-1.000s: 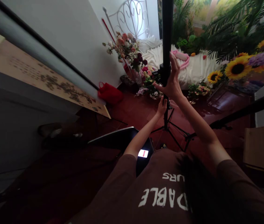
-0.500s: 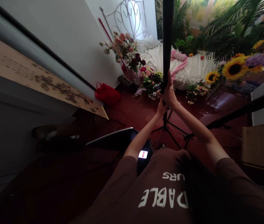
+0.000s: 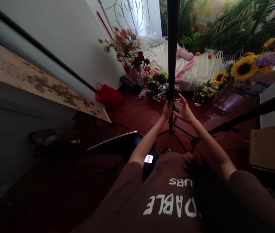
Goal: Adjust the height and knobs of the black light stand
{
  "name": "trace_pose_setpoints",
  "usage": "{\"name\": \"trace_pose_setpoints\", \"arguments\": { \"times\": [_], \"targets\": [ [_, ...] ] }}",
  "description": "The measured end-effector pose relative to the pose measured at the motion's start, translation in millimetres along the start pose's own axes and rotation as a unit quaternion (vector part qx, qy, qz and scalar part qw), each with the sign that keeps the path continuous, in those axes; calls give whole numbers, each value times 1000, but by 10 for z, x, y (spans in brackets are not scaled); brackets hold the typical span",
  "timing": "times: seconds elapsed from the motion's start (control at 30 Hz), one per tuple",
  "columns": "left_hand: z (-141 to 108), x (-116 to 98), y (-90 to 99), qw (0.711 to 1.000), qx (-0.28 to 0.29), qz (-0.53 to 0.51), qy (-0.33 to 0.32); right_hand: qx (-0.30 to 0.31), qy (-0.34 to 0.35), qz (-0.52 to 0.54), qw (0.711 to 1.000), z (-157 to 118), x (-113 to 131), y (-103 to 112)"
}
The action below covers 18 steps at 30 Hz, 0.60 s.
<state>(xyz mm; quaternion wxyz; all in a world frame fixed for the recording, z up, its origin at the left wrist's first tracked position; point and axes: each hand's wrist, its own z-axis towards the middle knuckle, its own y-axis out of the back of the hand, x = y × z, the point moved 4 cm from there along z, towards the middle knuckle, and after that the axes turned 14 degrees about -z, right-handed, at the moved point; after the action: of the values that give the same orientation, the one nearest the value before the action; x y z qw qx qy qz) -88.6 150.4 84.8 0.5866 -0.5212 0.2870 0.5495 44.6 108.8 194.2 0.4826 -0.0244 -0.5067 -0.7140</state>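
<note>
A black light stand (image 3: 172,55) rises upright in front of me, its spread legs (image 3: 172,131) on the red floor. My left hand (image 3: 167,110) is wrapped round its pole at a dark joint. Just right of that joint is my right hand (image 3: 184,109), its fingers spread and apart, the lower ones close to a small knob (image 3: 175,107). Whether those fingertips touch the knob I cannot tell. What tops the stand is out of view.
Flower bunches (image 3: 157,82) and a bed with white cloth (image 3: 202,69) lie beyond the stand. Sunflowers (image 3: 244,68) and a slanting black pole (image 3: 249,115) are at right. A dark panel with a lit screen (image 3: 148,159) is by my left arm. A red bag (image 3: 109,95) leans against the wall.
My right hand has let go of the pole, come down and opened beside the joint. My left hand stays wrapped round the pole. The view has shifted slightly.
</note>
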Motion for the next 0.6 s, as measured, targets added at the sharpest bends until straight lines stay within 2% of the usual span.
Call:
{"name": "trace_pose_setpoints", "arguments": {
  "times": [0.1,0.17,0.3,0.4,0.47,0.5,0.6],
  "targets": [
    [-4,25,22,1000,-7,10,-8,-2,-38,-5,999,-341,-88,1],
    [0,41,36,1000,-9,11,-13,0,-73,-6,997,-457,-117,-34],
    [1,66,41,1000,-5,12,1,5,-157,50,986,-470,-92,-137],
    [-11,62,36,1000,-7,14,-1,-25,-244,156,957,-422,-54,-227],
    [-17,64,27,1000,0,21,-1,-61,-315,256,912,-407,-60,-299],
    [-17,68,24,1000,3,31,0,-77,-356,313,877,-407,-75,-344],
    [-10,80,24,996,5,85,-7,-95,-473,488,727,-421,-125,-513]
  ]
}}
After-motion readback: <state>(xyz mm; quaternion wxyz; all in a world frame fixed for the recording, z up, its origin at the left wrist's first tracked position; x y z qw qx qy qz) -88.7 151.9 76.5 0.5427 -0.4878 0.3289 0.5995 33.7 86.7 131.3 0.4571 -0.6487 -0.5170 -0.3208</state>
